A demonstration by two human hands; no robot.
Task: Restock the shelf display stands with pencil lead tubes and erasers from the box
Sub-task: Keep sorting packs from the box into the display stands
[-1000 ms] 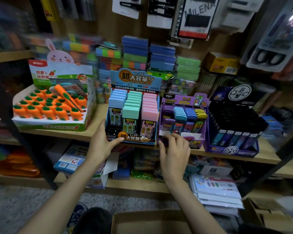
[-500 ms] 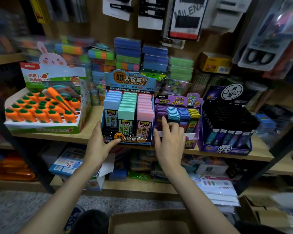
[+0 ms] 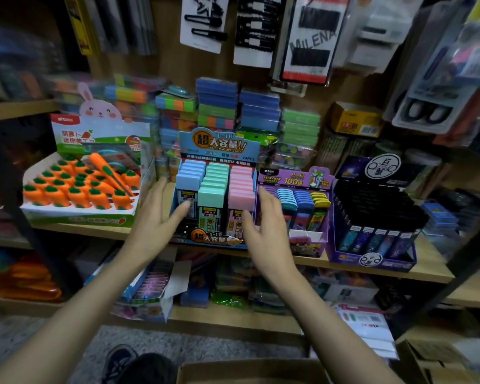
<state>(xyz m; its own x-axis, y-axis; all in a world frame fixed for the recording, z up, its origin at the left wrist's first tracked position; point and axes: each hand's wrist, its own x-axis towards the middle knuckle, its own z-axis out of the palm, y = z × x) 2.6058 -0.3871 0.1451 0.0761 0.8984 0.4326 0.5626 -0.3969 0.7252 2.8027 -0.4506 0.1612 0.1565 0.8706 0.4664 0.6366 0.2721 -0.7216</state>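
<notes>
The blue stand (image 3: 219,149) is glossy printed cardboard with a tall header card. It sits in the middle of the wooden shelf (image 3: 430,259). Inside are the pencil lead tubes (image 3: 215,187), flat rectangular plastic cases stepped back in 3 columns: pale blue, mint and pink, with matte caps and printed labels on the front ones.

Both hands are wide open, fingers straight and a bit spread, holding nothing. The left hand (image 3: 155,217) is up against the stand's left side with the thumb across the front of the blue column. The right hand (image 3: 266,231) is at the stand's right side, fingers pointing up into the gap next to the purple stand (image 3: 291,178). They're motion-blurred, so I can't tell if either one is actually touching the cardboard.

The purple stand holds rounded-top tubes in teal, blue and yellow, and the right hand covers its left column. Right of that is a black stand (image 3: 372,206) packed with dark tubes. Off to the left is a white tray of rubbery orange carrot cutters (image 3: 78,189). Stacked colourful plastic boxes (image 3: 216,103) crowd the shelf behind, and hair clip cards (image 3: 203,20) hang on the wall above. The brown cardboard box (image 3: 247,370) is at the bottom edge, but its contents aren't visible.
</notes>
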